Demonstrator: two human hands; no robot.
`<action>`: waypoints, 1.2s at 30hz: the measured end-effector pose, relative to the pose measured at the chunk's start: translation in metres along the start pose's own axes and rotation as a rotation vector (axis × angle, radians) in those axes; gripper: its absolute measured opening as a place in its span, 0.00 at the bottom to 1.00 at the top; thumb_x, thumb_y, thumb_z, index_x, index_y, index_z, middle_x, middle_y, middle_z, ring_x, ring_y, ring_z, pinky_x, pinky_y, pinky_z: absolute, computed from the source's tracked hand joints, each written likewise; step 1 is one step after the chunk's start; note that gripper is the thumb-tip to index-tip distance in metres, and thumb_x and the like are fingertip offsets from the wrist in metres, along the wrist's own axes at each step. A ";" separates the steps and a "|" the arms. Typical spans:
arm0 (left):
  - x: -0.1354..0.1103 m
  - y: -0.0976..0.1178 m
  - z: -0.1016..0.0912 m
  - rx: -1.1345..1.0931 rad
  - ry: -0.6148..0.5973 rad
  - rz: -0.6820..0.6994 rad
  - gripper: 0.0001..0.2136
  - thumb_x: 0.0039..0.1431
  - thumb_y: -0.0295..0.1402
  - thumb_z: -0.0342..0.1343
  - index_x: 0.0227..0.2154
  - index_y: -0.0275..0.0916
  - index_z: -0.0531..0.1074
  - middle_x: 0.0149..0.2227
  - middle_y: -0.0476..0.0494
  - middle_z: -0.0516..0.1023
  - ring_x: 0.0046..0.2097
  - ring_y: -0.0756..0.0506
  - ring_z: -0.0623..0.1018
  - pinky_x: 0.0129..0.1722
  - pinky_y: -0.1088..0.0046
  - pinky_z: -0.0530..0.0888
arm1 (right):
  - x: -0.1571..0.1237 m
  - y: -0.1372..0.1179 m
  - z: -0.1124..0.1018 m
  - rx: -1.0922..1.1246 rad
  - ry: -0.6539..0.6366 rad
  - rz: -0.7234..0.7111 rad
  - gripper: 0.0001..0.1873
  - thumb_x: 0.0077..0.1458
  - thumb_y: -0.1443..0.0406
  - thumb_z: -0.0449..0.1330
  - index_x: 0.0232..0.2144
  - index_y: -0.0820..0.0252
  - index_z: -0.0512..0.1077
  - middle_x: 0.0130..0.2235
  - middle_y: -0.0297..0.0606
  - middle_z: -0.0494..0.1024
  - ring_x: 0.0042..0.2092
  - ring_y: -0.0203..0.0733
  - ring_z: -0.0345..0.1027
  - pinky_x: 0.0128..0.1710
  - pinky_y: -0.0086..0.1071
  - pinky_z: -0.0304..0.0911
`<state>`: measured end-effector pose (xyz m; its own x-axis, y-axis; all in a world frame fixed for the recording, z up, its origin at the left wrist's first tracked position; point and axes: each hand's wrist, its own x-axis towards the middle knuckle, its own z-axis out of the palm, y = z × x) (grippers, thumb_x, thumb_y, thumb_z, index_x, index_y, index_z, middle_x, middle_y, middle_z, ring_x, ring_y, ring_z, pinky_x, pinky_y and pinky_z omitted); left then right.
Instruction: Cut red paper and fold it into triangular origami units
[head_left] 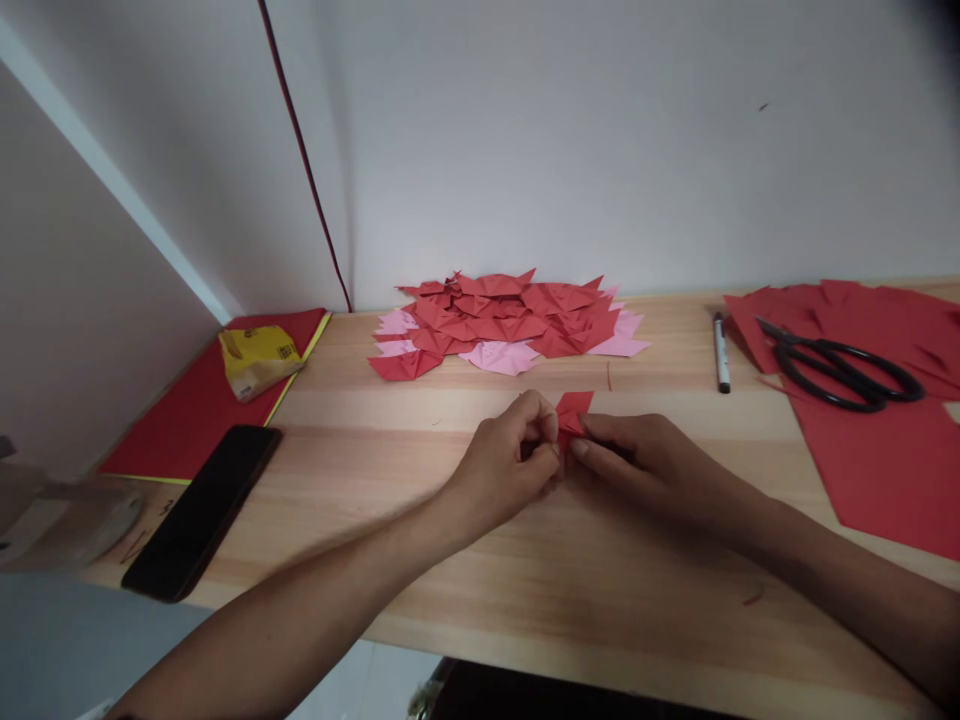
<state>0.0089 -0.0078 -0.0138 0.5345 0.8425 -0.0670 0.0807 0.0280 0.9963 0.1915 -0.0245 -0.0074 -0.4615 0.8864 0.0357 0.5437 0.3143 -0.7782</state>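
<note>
A small folded piece of red paper (573, 412) is held up between my two hands, just above the middle of the wooden table. My left hand (519, 450) is closed, its thumb and fingers pinching the paper's left side. From the right, my right hand (637, 455) grips the other side between thumb and forefinger. One pointed flap sticks up past the fingertips; the lower part is mostly hidden by the fingers. Behind the hands lies a pile of folded red and pink paper pieces (502, 318) with pointed ends, against the wall.
On the right, black-handled scissors (840, 370) rest on red paper sheets (885, 460), beside a marker pen (721, 352). At left are a dark phone (202, 512), a red folder-like stack (172, 425) and a yellow packet (259, 360). The wooden table (420, 610) ends at the front edge.
</note>
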 end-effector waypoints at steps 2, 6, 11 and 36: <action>0.000 0.000 0.000 0.017 0.008 -0.004 0.06 0.52 0.24 0.47 0.29 0.41 0.56 0.21 0.55 0.67 0.22 0.53 0.69 0.22 0.79 0.64 | 0.001 -0.001 0.001 -0.008 0.007 -0.002 0.11 0.60 0.65 0.48 0.26 0.58 0.65 0.25 0.30 0.67 0.27 0.34 0.59 0.25 0.27 0.52; 0.000 0.000 0.000 0.059 0.025 -0.011 0.07 0.52 0.24 0.48 0.29 0.41 0.56 0.21 0.55 0.67 0.22 0.54 0.67 0.21 0.79 0.63 | 0.001 0.000 0.001 -0.033 0.011 0.009 0.11 0.59 0.67 0.49 0.24 0.58 0.62 0.23 0.29 0.65 0.26 0.33 0.57 0.24 0.27 0.50; 0.001 -0.001 0.000 0.024 0.010 -0.014 0.07 0.51 0.23 0.46 0.29 0.41 0.56 0.21 0.55 0.67 0.21 0.54 0.67 0.20 0.79 0.63 | 0.000 0.001 0.001 -0.041 0.017 0.007 0.11 0.57 0.70 0.48 0.22 0.58 0.60 0.23 0.28 0.64 0.25 0.32 0.55 0.24 0.27 0.50; 0.001 0.000 -0.001 -0.021 -0.019 0.007 0.06 0.52 0.22 0.45 0.30 0.41 0.57 0.22 0.55 0.67 0.22 0.53 0.68 0.21 0.78 0.65 | 0.000 0.002 0.000 -0.015 0.009 -0.004 0.10 0.55 0.72 0.48 0.24 0.58 0.63 0.25 0.29 0.69 0.26 0.33 0.60 0.27 0.26 0.55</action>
<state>0.0086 -0.0068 -0.0142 0.5510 0.8323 -0.0610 0.0593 0.0339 0.9977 0.1922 -0.0239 -0.0089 -0.4575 0.8881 0.0440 0.5523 0.3226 -0.7687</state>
